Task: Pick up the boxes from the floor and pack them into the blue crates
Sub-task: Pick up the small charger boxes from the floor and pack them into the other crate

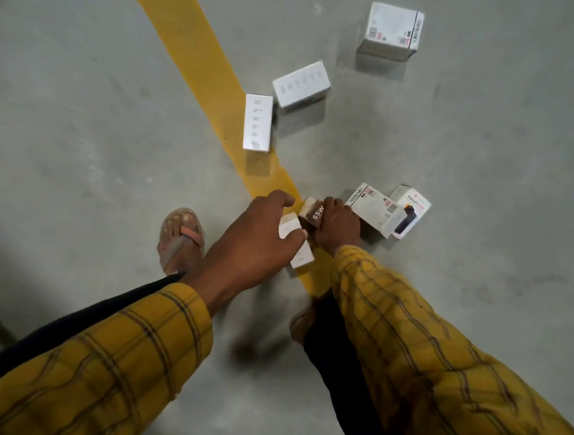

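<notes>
left hand [253, 242] gripping white box [295, 243] | right hand [337, 226] clutching 65W box [313, 212] | HALLEY box [410, 212] lying at 3 o'clock

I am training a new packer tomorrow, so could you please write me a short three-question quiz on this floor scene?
1. True or false: the left hand grips a small white box.
2. Which marking is on the brown box in the right hand? A) 20W B) 65W C) 100W
3. Fill in: the tall narrow white box stands partly on the ______ floor stripe.

Key: 1 true; 2 B; 3 yellow.
</notes>
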A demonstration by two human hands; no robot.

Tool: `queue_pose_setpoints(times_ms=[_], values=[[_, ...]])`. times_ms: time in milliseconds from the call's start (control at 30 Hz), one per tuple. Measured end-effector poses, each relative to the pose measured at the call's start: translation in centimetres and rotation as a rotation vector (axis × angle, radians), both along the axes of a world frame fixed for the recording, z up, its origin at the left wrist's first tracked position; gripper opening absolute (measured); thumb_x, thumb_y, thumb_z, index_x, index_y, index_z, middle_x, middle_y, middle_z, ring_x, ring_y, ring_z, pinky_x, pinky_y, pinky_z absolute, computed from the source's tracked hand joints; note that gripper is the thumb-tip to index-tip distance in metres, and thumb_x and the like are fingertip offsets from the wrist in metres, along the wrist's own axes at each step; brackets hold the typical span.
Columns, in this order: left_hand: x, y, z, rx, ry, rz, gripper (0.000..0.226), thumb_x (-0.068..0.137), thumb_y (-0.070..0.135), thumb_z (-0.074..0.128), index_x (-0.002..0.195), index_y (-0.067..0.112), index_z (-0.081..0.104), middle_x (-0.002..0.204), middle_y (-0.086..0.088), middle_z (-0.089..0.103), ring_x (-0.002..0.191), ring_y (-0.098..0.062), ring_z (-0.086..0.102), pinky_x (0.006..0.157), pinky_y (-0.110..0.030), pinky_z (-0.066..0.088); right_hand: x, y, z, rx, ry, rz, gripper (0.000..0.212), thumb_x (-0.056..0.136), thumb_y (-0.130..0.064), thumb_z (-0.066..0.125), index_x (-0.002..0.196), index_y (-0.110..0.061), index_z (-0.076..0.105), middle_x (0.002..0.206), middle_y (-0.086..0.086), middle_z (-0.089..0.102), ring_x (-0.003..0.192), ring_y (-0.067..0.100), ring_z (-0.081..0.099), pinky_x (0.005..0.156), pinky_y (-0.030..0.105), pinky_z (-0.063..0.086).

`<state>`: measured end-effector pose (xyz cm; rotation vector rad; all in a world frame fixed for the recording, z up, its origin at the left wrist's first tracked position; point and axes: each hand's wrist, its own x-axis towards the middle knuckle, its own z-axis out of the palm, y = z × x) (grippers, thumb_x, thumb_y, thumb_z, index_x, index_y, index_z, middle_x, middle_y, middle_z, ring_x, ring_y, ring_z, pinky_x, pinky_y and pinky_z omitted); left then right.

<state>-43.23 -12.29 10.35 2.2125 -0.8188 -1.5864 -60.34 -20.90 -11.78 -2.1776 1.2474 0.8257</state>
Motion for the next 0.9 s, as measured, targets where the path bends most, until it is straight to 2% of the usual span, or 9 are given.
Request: queue_pose_setpoints(times_ms=[100, 233, 333, 433, 533, 633, 667, 800, 900], values=[[-0.7, -0.6, -0.2, 0.010, 0.032, -0.018, 0.055, 0.094, 0.038, 0.065, 0.143, 0.029, 0.041, 0.142, 0.001, 0.049, 0.123, -0.018, 0.055, 0.094, -0.031, 0.047, -0.1, -1.9, 2.7, 0.158, -0.173, -0.460, 0.064, 0.082, -0.023, 0.076, 0.135, -0.007, 0.043, 0.120, 0.014, 0.063, 0.107, 0.033, 0.063, 0.097, 0.043, 0.050], [-1.3, -1.8, 0.2, 0.035, 0.111, 0.093, 0.080, 0.086, 0.046, 0.075, 0.150, 0.026, 0.031, 0.150, -0.002, 0.042, 0.131, -0.018, 0.048, 0.095, -0.028, 0.040, 0.1, -5.8, 10.7, 0.720, -0.503, -1.131, 0.056, 0.082, -0.007, 0.082, 0.127, -0.012, 0.048, 0.124, 0.017, 0.070, 0.109, 0.031, 0.069, 0.084, 0.041, 0.059], [-1.6, -3.0, 1.1, -0.010, 0.213, 0.260, 0.099, 0.078, 0.047, 0.083, 0.153, 0.028, 0.021, 0.153, 0.004, 0.039, 0.137, -0.012, 0.044, 0.104, -0.028, 0.040, 0.0, -7.5, 16.8, 1.168, -0.626, -1.198, 0.044, 0.093, -0.002, 0.061, 0.136, -0.012, 0.054, 0.124, 0.008, 0.071, 0.112, 0.026, 0.069, 0.092, 0.039, 0.059], [-1.8, -3.6, 1.5, -0.078, 0.258, 0.391, 0.085, 0.075, 0.030, 0.089, 0.140, 0.028, 0.035, 0.133, 0.016, 0.057, 0.119, 0.000, 0.058, 0.101, -0.033, 0.053, -0.2, -7.8, 19.3, 1.338, -0.638, -1.090, 0.035, 0.100, -0.005, 0.048, 0.131, -0.018, 0.059, 0.111, -0.002, 0.077, 0.106, 0.018, 0.072, 0.099, 0.038, 0.055], [-1.4, -3.6, 1.4, -0.030, 0.151, 0.354, 0.084, 0.069, 0.033, 0.089, 0.134, 0.033, 0.036, 0.125, 0.013, 0.060, 0.111, -0.012, 0.062, 0.085, -0.033, 0.057, -1.2, -8.1, 16.5, 0.994, -0.545, -0.980, 0.037, 0.102, -0.032, 0.060, 0.130, -0.009, 0.063, 0.099, 0.000, 0.074, 0.098, 0.021, 0.068, 0.098, 0.041, 0.057], [-0.9, -3.4, 1.4, 0.038, 0.028, 0.330, 0.084, 0.064, 0.046, 0.085, 0.129, 0.036, 0.033, 0.122, 0.006, 0.061, 0.105, -0.023, 0.062, 0.084, -0.045, 0.059, -4.1, -8.9, 10.7, 0.159, -0.159, -0.490, 0.087, 0.075, -0.058, 0.082, 0.142, -0.011, 0.054, 0.128, 0.011, 0.059, 0.116, 0.032, 0.057, 0.099, 0.045, 0.050], [-0.9, -3.4, 1.5, 0.043, -0.004, 0.317, 0.080, 0.066, 0.047, 0.083, 0.128, 0.038, 0.032, 0.121, 0.006, 0.061, 0.104, -0.025, 0.062, 0.085, -0.047, 0.058, -5.0, -8.7, 8.9, 0.012, -0.024, -0.307, 0.098, 0.073, -0.059, 0.082, 0.149, -0.010, 0.044, 0.137, 0.015, 0.051, 0.122, 0.037, 0.050, 0.102, 0.047, 0.045], [-0.7, -3.4, 1.4, 0.027, -0.076, 0.295, 0.072, 0.073, 0.046, 0.079, 0.127, 0.041, 0.031, 0.117, 0.007, 0.061, 0.101, -0.025, 0.062, 0.083, -0.047, 0.059, -6.1, -6.9, 4.1, -0.083, 0.162, 0.072, 0.095, 0.081, -0.052, 0.072, 0.158, -0.021, 0.025, 0.145, 0.012, 0.041, 0.128, 0.038, 0.043, 0.101, 0.053, 0.042], [-0.7, -3.8, 1.0, 0.012, -0.065, 0.349, 0.076, 0.076, 0.045, 0.079, 0.133, 0.038, 0.030, 0.117, 0.008, 0.058, 0.102, -0.023, 0.061, 0.084, -0.045, 0.059, -5.8, -7.3, 2.7, -0.078, 0.205, 0.012, 0.086, 0.087, -0.046, 0.067, 0.158, -0.023, 0.023, 0.143, 0.015, 0.044, 0.126, 0.038, 0.046, 0.100, 0.051, 0.044]])
